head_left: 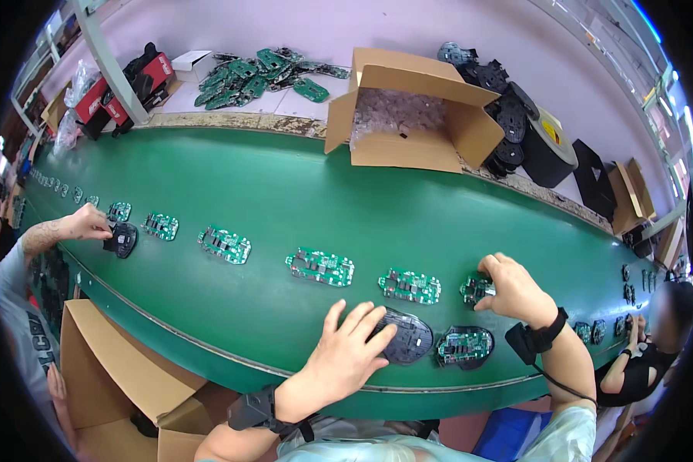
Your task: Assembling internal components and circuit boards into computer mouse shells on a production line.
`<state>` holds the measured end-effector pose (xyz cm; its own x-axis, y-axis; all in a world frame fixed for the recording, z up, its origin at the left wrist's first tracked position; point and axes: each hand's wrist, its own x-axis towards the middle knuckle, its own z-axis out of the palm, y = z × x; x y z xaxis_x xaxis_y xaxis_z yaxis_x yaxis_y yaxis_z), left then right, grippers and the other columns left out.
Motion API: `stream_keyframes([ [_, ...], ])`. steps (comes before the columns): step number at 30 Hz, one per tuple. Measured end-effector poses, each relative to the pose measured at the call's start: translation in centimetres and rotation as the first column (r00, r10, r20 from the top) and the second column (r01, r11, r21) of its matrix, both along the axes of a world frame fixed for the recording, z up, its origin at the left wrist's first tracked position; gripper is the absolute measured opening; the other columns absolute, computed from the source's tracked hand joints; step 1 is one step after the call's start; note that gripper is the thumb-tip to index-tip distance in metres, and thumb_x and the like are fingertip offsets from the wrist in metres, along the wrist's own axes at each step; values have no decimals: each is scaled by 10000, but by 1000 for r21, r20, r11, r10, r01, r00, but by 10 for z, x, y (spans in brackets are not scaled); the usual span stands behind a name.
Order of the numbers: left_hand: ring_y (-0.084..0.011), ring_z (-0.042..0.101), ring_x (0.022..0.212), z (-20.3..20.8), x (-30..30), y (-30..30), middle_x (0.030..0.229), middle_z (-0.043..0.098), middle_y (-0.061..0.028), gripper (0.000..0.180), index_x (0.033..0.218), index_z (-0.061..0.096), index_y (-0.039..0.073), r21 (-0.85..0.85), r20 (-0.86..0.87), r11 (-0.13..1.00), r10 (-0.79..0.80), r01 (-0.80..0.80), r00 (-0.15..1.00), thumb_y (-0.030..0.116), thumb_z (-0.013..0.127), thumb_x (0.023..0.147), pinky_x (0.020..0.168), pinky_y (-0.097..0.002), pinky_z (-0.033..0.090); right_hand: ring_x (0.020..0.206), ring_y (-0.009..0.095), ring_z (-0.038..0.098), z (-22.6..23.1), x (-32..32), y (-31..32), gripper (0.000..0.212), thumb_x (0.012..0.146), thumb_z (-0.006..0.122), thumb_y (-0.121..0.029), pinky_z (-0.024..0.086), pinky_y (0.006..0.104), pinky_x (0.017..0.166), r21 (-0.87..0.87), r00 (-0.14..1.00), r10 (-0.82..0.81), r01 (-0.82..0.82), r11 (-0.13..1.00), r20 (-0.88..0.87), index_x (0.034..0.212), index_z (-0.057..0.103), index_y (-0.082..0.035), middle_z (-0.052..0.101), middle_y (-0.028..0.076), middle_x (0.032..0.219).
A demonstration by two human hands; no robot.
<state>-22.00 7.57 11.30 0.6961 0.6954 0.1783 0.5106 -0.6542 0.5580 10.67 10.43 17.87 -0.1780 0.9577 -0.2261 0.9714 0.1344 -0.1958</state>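
My right hand pinches a green circuit board at the right end of a row on the belt; its fingers cover part of the board. Lower and further left, my left hand has its thumb and nearer fingers on the left end of a black plastic shell; its outer fingers are spread. Just right of that shell lies another black shell with a green board seated in it. Two loose boards, one near the shell and another further left, lie behind my left hand.
The green conveyor belt carries more boards. A co-worker's hand at left touches a black shell; another person sits far right. Behind the belt are a board pile, an open carton and black shells. Another carton stands front left.
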Motion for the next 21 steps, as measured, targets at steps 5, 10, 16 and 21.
stream_keyframes([
  [5, -305, 515, 1253, -9, -33, 28, 1354, 567, -117, 481, 1243, 644, 111, 22, 35, 999, 25, -26, 999, 177, 805, 794, 1077, -504, 354, 917, 405, 671, -7, -37, 52, 506, 670, 909, -225, 538, 460, 835, -14, 998, 62, -63, 998, -20, 1024, 637, 14, 693, 205, 960],
  [10, -290, 530, 1240, -12, -71, 65, 1329, 588, -110, 497, 1243, 646, 110, -1, 8, 998, 62, -62, 998, 179, 814, 780, 1071, -492, 356, 852, 412, 700, 24, -92, 170, 361, 737, 853, -223, 565, 454, 770, -64, 990, 127, -130, 989, -58, 943, 710, 38, 700, 267, 885],
  [16, -282, 544, 1234, -6, -107, 85, 1357, 588, -100, 530, 1273, 647, 118, -47, 63, 997, 61, -58, 996, 182, 816, 775, 1067, -489, 350, 944, 422, 693, -24, -130, 359, 295, 801, 779, -173, 557, 470, 872, 466, 971, 100, 14, 885, -219, 1032, 736, 5, 716, 259, 988],
  [21, -289, 531, 1271, -14, -156, 73, 1388, 564, -121, 501, 1280, 616, 87, -81, 237, 993, 99, -82, 966, 141, 748, 800, 1078, -469, 360, 1124, 365, 649, -33, -183, 398, 410, 892, 672, -393, 511, 473, 976, 251, 988, -14, -25, 968, 152, 1158, 715, -84, 701, 174, 1199],
])
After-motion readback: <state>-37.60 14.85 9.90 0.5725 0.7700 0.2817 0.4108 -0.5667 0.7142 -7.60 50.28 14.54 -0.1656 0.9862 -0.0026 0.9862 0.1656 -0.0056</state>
